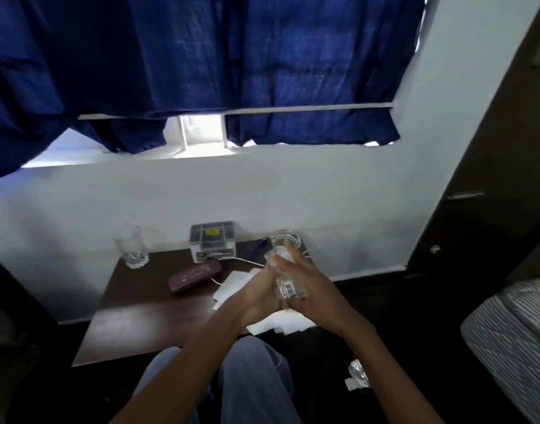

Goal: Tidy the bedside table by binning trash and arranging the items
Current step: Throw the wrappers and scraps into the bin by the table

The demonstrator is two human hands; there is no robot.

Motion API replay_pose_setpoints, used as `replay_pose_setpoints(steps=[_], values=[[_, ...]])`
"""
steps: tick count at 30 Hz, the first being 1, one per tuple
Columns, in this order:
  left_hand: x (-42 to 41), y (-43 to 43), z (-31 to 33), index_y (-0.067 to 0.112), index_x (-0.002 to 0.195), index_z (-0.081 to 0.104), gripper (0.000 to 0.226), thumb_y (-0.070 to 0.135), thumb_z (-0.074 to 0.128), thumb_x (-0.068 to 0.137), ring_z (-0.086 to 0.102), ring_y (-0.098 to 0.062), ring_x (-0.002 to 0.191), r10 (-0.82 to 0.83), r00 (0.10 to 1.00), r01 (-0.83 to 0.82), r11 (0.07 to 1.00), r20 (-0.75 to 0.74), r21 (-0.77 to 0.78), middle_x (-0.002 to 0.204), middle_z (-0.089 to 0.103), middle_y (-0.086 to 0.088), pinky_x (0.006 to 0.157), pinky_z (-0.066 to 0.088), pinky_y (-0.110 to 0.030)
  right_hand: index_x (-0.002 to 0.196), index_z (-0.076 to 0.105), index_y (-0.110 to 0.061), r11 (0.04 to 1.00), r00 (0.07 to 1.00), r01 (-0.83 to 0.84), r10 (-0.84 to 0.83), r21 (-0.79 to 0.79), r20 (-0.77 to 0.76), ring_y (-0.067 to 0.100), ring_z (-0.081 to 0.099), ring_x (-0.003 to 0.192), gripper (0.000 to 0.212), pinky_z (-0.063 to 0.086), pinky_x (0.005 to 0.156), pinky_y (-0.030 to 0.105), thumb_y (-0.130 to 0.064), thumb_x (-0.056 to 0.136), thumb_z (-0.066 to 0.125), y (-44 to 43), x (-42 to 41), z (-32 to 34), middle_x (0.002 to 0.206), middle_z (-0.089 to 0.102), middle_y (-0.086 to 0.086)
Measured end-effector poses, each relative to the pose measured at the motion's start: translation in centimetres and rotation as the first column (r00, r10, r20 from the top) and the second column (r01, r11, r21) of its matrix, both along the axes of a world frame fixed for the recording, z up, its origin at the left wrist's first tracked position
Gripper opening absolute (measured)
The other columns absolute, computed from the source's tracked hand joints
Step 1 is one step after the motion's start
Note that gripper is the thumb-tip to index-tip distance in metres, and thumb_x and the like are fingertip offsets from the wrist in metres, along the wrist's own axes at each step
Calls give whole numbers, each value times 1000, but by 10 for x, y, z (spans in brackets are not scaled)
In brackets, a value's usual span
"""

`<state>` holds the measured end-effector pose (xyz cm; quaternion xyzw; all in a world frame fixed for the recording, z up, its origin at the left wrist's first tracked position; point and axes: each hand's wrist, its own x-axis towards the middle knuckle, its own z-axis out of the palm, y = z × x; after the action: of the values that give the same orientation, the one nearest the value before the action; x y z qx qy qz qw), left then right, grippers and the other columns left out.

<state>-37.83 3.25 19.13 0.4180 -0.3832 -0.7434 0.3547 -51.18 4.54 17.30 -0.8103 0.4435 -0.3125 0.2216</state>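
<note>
Above the desk, clear plastic trash, seemingly a wrapper, is pressed between the left hand, whose grip cannot be told, and the straight-fingered right hand; binning is called for next.

A single wide-angle view is taken from head height and directed forward and down. The desk is seen close below, set against the white wall. The blue curtain is caught overhead, and the person's knees at the bottom edge.
</note>
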Motion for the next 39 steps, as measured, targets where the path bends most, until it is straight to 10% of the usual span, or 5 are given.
replay_pose_setpoints(steps=[8, 15, 22, 30, 39], values=[[-78, -19, -46, 17, 82, 66, 24, 32, 46, 82, 61, -18, 69, -181, 962, 213, 966, -205, 148, 76, 63, -3, 66, 45, -30, 127, 57, -25, 897, 896, 439, -432, -59, 103, 14, 48, 127, 46, 38, 94, 17, -31, 84, 43, 9, -68, -72, 147, 39, -4], [-120, -16, -93, 13, 126, 53, 47, 41, 54, 87, 61, -29, 95, -357, 934, 346, 907, 4, 239, 111, 59, -14, 86, 52, -48, 89, 70, 3, 691, 613, 682, -719, 241, 327, 20, 63, 76, 25, 45, 67, 13, -14, 79, 53, 2, -122, -116, 82, 67, 8], [-130, 0, -119, 24, 122, 55, 28, 20, 48, 96, 49, -15, 119, -236, 888, 273, 961, 395, -38, 129, 57, -1, 96, 46, -35, 103, 66, 6, 282, 211, 920, -941, 272, 263, 32, 59, 104, 33, 30, 80, 8, 4, 81, 42, 15, -178, -190, 111, 62, 23], [-119, -13, -119, 21, 107, 61, 23, 14, 42, 98, 58, -14, 109, -122, 869, 222, 962, 480, -158, 110, 66, 4, 94, 47, -33, 148, 6, -37, 295, 649, 720, -606, 628, -459, 38, -8, 143, 85, 18, 105, 67, -36, 84, 63, 23, -192, -293, 156, -21, 1], [-70, -34, -105, 13, 105, 64, 23, 9, 43, 97, 60, -20, 105, 46, 876, 66, 975, 479, -214, 109, 67, -4, 90, 49, -32, 89, 69, -8, 386, 553, 636, -832, 669, -45, 30, 64, 90, 14, 51, 81, 35, -1, 84, 58, 1, -189, -266, 91, 67, 13]])
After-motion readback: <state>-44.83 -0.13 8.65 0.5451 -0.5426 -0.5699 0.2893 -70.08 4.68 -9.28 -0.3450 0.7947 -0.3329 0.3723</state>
